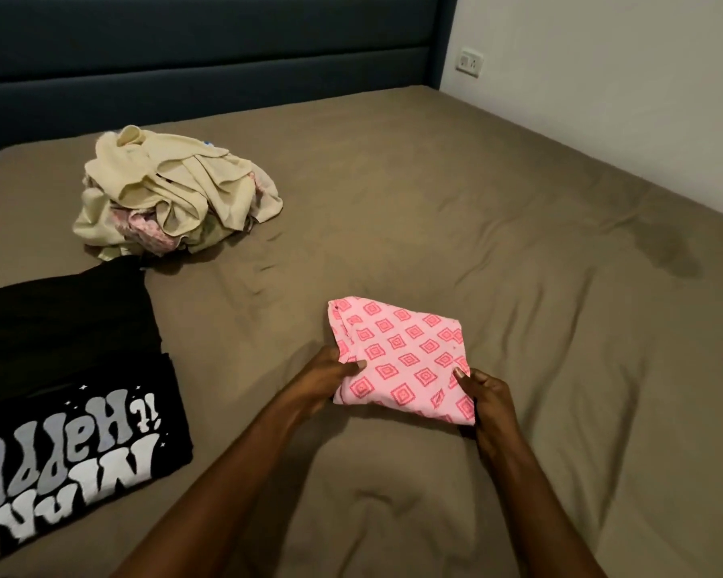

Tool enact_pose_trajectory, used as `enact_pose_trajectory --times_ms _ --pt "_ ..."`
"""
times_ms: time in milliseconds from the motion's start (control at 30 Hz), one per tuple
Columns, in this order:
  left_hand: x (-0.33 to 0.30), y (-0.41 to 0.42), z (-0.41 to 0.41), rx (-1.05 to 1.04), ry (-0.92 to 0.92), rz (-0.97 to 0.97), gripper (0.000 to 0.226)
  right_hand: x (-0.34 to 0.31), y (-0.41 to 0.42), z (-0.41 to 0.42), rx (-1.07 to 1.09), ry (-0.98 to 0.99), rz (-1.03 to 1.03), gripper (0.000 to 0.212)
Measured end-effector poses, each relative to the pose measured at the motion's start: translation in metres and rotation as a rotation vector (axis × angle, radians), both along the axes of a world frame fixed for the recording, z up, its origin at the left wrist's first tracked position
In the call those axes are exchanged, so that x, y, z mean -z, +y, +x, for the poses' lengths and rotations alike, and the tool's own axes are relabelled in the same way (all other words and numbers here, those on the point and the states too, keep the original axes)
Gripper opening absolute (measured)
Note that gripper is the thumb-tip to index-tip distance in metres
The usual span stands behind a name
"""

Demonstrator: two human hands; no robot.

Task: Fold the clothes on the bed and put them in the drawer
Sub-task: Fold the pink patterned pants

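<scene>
A folded pink garment [401,352] with a red diamond pattern lies on the brown bed [497,252], near the middle. My left hand [328,371] grips its near left edge, thumb on top. At the near right corner my right hand [487,396] holds the cloth, thumb on top and fingers underneath. A crumpled pile of cream and pink clothes [172,200] sits at the far left of the bed. Folded black clothes [65,323] lie at the left edge, with a black T-shirt [76,444] bearing white lettering in front of them.
A dark blue padded headboard [209,56] runs along the back. A white wall with a socket [469,62] borders the bed on the right. No drawer shows in this view.
</scene>
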State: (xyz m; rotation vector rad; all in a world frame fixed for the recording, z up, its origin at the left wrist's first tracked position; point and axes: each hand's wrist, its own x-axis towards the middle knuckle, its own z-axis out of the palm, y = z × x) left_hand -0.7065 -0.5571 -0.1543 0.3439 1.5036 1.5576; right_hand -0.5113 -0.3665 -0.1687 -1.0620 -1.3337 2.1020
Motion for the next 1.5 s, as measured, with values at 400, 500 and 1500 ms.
enact_pose_trajectory --times_ms 400,500,1500 --pt "0.011 -0.135 0.100 -0.353 0.116 -0.157 0.045 0.012 -0.130 0.114 0.035 -0.067 0.153 0.017" --pt "0.003 -0.149 0.103 -0.531 0.498 -0.378 0.040 0.019 -0.138 0.132 0.197 -0.102 0.258 0.012" --pt "0.013 -0.184 0.099 -0.301 0.515 -0.399 0.019 0.044 -0.165 0.165 0.171 -0.133 0.694 0.021"
